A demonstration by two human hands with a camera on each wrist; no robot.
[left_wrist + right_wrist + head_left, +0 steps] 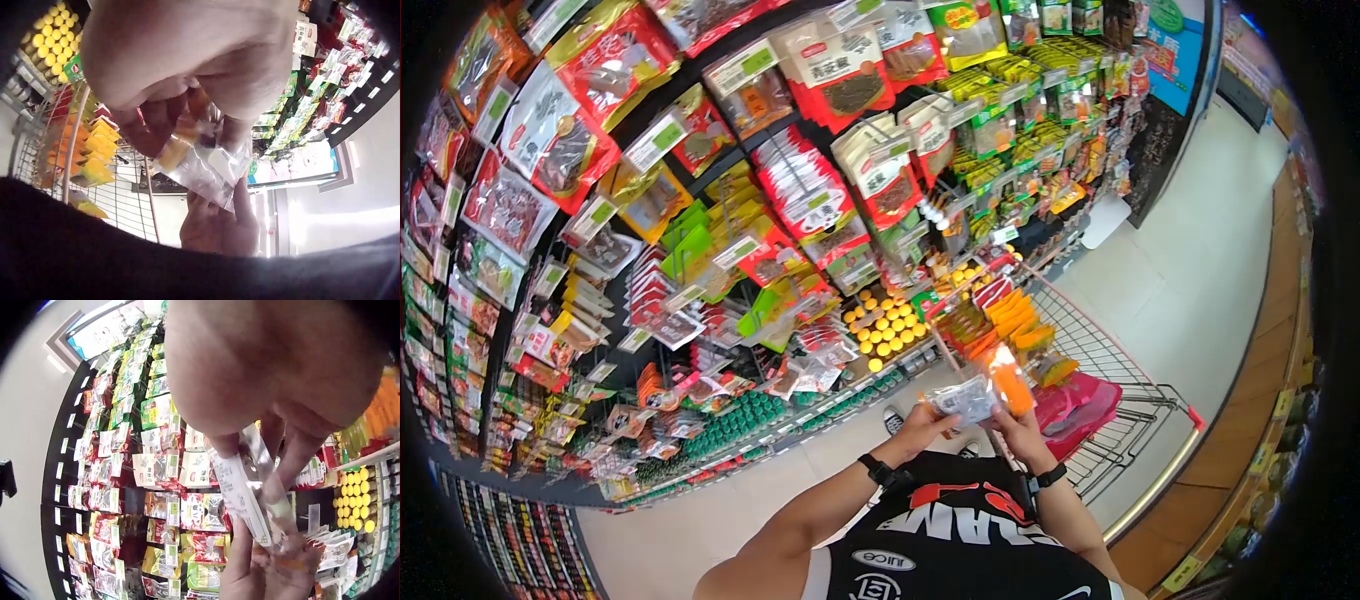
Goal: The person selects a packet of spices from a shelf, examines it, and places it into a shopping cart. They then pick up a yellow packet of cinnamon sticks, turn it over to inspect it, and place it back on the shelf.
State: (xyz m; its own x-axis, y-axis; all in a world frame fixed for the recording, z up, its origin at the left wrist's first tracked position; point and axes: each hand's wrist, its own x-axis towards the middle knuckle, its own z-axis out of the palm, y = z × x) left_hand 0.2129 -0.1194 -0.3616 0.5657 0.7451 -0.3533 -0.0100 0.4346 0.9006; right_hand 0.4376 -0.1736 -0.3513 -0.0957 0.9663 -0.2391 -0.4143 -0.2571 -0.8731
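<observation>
In the head view both hands meet in front of the chest around a clear plastic packet (965, 400). My left hand (925, 428) pinches its left side, and the fingers of my right hand (1022, 436) grip the right. A printed white label (236, 494) runs along the packet in the right wrist view. Through the film, the left wrist view shows something orange-yellow inside the packet (190, 153); its kind is unclear. A shiny orange pack (1010, 385) appears just above the right fingertips. Black bands (883, 470) circle both wrists.
A wire shopping cart (1120, 400) stands close at right, holding orange and yellow packs (1015, 320) and a pink bag (1080, 415). Hanging spice packets (835, 75) fill the shelf wall ahead. Yellow-capped jars (887, 328) sit low. A wooden-sided counter (1230, 400) borders the aisle on the right.
</observation>
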